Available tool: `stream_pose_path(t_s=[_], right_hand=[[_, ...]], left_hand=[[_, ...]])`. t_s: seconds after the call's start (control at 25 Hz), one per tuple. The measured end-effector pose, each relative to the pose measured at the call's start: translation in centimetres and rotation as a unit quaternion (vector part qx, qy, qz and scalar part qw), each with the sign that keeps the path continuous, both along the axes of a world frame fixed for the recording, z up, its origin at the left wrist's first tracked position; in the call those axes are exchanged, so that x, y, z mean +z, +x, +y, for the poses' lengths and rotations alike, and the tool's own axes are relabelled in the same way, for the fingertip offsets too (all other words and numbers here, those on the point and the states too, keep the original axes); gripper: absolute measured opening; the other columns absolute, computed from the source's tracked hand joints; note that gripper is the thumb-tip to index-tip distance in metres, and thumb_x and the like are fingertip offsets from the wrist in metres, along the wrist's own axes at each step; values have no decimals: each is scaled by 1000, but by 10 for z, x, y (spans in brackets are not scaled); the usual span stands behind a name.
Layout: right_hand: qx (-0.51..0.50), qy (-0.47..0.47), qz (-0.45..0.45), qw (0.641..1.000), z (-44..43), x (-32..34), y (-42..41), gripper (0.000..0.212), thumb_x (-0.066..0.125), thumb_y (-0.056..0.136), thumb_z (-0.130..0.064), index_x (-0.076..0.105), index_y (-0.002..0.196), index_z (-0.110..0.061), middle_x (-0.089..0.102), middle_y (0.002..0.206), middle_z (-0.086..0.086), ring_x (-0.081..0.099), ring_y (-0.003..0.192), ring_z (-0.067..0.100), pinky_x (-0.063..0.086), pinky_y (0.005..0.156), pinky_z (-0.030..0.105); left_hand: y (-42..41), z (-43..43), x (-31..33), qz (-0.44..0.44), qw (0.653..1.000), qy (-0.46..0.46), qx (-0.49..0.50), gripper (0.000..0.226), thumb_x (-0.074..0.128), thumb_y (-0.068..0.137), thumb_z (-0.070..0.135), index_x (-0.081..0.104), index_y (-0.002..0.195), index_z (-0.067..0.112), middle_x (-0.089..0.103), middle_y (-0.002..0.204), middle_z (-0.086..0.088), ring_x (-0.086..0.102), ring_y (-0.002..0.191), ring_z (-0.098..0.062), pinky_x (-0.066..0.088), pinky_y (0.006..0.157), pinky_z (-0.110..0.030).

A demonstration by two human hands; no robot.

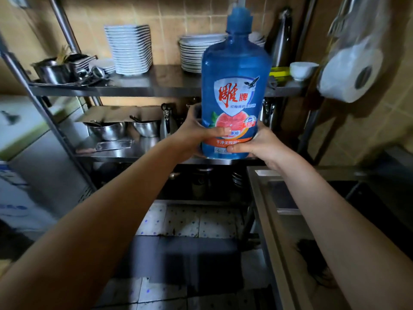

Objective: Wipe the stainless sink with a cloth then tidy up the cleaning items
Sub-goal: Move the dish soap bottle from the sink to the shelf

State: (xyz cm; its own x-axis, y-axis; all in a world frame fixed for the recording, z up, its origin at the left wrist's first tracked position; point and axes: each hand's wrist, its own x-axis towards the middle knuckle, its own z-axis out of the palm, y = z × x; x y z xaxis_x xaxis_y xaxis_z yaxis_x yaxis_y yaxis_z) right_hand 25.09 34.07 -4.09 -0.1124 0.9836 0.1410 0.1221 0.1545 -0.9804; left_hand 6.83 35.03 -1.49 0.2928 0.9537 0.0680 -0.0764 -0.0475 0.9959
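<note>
Two bare forearms reach forward from the bottom of the view. At four o'clock, closest in, runs the rim of the stainless sink (266,211); its basin is dim, so whether it has been wiped cannot be told. A dark, ragged clump (312,262) lies on that rim, perhaps a scourer or cloth, too shadowed to name.

Just right of centre, both hands hold a large blue dish detergent bottle (234,74) upright in mid-air. The left hand (196,133) wraps the bottle's lower left side, thumb across the label. The right hand (261,146) grips near its base, thumb in front.

Behind the bottle stands a steel shelving rack (156,86). Metal bowls (107,130) sit at nine o'clock and stacked white plates (129,50) at eleven. A bagged paper roll (350,70) hangs at two o'clock.

No cloth is in either hand, so this is probably the tidying stage. The bottle is not yet set down, and the clump may still need putting away.
</note>
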Motion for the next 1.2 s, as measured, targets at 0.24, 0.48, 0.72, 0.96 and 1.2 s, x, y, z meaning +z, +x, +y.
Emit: stream_pose_path(t_s=[0.24, 0.48, 0.72, 0.96, 1.2], right_hand=[[-1, -6, 5, 1000, 57, 0, 11, 78, 83, 53, 7, 49, 121, -7, 68, 102, 3, 67, 92, 17, 55, 82, 32], [-22, 0, 1, 1000, 123, 1, 4, 69, 82, 54, 8, 54, 115, -8, 69, 97, 0, 68, 82, 9, 55, 70, 22], [-57, -16, -19, 998, 196, 8, -14, 63, 82, 57, 5, 55, 110, -16, 69, 93, -4, 68, 79, 9, 58, 65, 29], [-93, -29, -37, 995, 261, 17, -19, 61, 82, 59, 2, 58, 114, -7, 73, 76, -11, 68, 69, 4, 50, 50, 18], [-102, -43, -41, 993, 320, 25, -4, 52, 83, 58, -6, 62, 104, -19, 73, 82, -10, 70, 76, 7, 55, 58, 25]], left_hand=[[12, 55, 3, 21, 1000, -18, 9, 86, 82, 60, 14, 30, 126, 29, 62, 108, 8, 68, 90, -17, 54, 53, -42], [7, 132, 3, 48, 999, -1, -7, 84, 80, 64, 13, 28, 129, 30, 59, 109, 11, 68, 83, -9, 53, 48, -35], [-12, 219, 6, 38, 998, -13, -54, 82, 87, 50, 24, 39, 115, 36, 63, 108, 13, 68, 88, -13, 55, 54, -41], [-18, 292, 15, 43, 996, 9, -80, 70, 88, 44, 33, 45, 99, 39, 63, 99, 26, 68, 80, -2, 53, 50, -38], [-6, 356, 31, 95, 993, 27, -65, 84, 88, 43, 42, 42, 113, 40, 63, 111, 17, 63, 96, -8, 50, 73, -36]])
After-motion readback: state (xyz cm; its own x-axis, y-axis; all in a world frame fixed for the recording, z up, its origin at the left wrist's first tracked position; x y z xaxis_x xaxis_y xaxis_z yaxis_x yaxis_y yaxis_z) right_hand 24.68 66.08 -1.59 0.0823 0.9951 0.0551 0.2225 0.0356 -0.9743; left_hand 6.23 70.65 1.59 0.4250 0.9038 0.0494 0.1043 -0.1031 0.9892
